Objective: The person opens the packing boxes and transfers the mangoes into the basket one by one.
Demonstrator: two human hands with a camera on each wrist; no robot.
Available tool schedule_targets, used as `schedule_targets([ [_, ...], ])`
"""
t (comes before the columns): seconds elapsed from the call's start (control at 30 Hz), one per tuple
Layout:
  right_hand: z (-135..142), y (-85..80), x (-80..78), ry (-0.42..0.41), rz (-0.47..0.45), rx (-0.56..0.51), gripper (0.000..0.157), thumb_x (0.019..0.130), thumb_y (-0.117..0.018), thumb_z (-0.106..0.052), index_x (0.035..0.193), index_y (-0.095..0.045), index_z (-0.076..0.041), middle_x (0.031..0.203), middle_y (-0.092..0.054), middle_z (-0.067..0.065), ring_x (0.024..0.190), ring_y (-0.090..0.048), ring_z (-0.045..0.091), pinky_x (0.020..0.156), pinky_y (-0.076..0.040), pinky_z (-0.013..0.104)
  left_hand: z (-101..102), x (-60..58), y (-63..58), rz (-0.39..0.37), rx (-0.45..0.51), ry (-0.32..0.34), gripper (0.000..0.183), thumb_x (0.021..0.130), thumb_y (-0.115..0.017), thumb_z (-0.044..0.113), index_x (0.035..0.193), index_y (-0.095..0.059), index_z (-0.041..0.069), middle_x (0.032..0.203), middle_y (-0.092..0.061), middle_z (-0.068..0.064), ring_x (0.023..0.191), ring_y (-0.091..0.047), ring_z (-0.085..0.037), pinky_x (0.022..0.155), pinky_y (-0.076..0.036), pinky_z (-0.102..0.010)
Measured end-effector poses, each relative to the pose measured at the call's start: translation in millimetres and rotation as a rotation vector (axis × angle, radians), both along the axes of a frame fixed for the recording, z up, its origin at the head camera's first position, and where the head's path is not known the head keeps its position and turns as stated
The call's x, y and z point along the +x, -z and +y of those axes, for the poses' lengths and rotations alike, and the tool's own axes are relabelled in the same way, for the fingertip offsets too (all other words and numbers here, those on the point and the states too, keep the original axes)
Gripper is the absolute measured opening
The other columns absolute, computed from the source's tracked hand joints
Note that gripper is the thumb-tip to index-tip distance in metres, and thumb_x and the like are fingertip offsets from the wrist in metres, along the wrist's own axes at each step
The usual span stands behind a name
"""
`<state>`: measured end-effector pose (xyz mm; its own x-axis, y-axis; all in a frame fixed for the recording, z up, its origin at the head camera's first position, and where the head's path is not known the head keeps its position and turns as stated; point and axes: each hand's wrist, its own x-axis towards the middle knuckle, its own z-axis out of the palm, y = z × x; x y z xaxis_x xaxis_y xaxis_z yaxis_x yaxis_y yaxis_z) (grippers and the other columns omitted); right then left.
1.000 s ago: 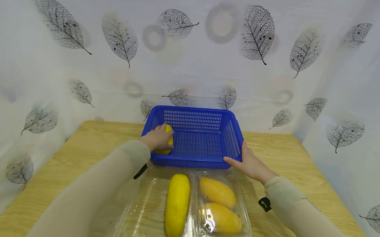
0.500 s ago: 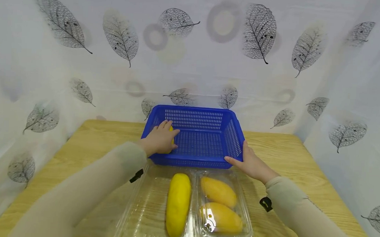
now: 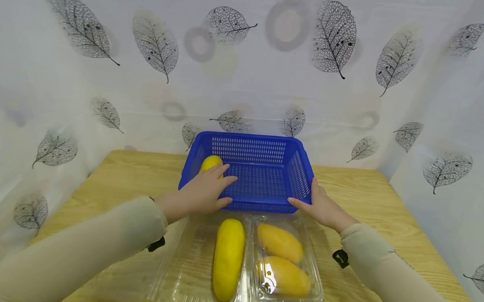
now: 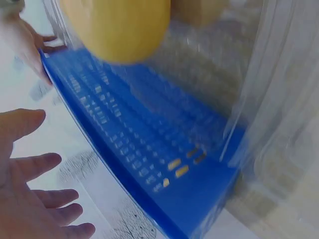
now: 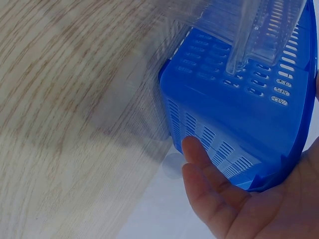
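Note:
A yellow rounded fruit lies in the left end of the blue plastic basket; its near part is hidden by my left hand. That left hand is over the basket's front left rim, fingers spread and holding nothing; the left wrist view shows the fingers apart from the basket. At the front right corner my right hand grips the basket, thumb over the rim and fingers against the outer side. In front, a long yellow fruit lies in a clear plastic tray.
Two orange-yellow mangoes lie in the right-hand clear compartment, close in front of the basket. The wooden table reaches back to a leaf-print curtain, which also hangs on both sides.
My left hand has let go of the yellow fruit in the basket and drawn back toward me, its fingers spreading. The right hand keeps its hold on the basket corner.

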<state>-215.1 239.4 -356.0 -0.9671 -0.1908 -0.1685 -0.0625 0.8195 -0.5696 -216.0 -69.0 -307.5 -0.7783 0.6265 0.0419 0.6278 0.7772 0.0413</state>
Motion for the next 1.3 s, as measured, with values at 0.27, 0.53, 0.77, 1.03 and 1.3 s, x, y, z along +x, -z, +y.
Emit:
schedule_targets([
  [0.27,0.6,-3.0,-1.0,0.000,0.010,0.005,0.105,0.072,-0.040,-0.066,0.128,0.026,-0.007,0.136,0.007,0.026,0.121,-0.005,0.041,0.092,-0.013,0.055,-2.1,33.5,0.0,-0.118,0.177,0.062,0.049,0.082,-0.052,0.036,0.124,-0.043,0.013,0.127,-0.036,-0.009,0.113,-0.037,-0.020,0.089,-0.033,-0.034],
  [0.53,2.2,-3.9,-2.1,-0.007,0.039,-0.002,0.104,0.073,-0.042,-0.064,0.129,0.023,-0.005,0.135,0.003,0.027,0.121,-0.009,0.041,0.092,-0.015,0.055,-6.1,63.1,12.6,-0.517,0.348,-0.064,0.067,0.081,-0.051,0.043,0.133,-0.026,0.009,0.131,-0.031,-0.008,0.109,-0.041,-0.021,0.091,-0.030,-0.038],
  [0.77,1.1,-1.3,-2.0,-0.012,0.049,-0.018,0.103,0.073,-0.043,-0.063,0.129,0.024,-0.008,0.135,0.001,0.027,0.121,-0.011,0.040,0.092,-0.016,0.054,-6.9,76.1,30.4,-0.686,0.459,-0.143,0.089,0.077,-0.052,0.048,0.136,-0.003,0.003,0.137,-0.012,-0.017,0.122,-0.019,-0.030,0.096,-0.018,-0.045],
  [1.03,0.4,-0.9,0.0,0.002,0.024,0.032,0.105,0.071,-0.039,-0.067,0.128,0.026,-0.006,0.135,0.002,0.028,0.120,-0.011,0.043,0.091,-0.016,0.055,-0.3,83.1,52.7,-0.727,0.554,-0.172,0.096,0.074,-0.059,0.042,0.133,0.001,-0.005,0.134,-0.010,-0.028,0.121,-0.013,-0.038,0.095,-0.012,-0.049],
  [1.3,-1.0,0.5,1.0,-0.005,0.020,0.011,0.106,0.071,-0.039,-0.067,0.128,0.025,-0.005,0.135,0.006,0.026,0.121,-0.006,0.041,0.092,-0.013,0.055,4.8,83.5,68.5,-0.706,0.601,-0.225,0.100,0.072,-0.062,0.040,0.133,0.002,-0.004,0.134,-0.009,-0.028,0.121,-0.013,-0.039,0.095,-0.012,-0.051],
])
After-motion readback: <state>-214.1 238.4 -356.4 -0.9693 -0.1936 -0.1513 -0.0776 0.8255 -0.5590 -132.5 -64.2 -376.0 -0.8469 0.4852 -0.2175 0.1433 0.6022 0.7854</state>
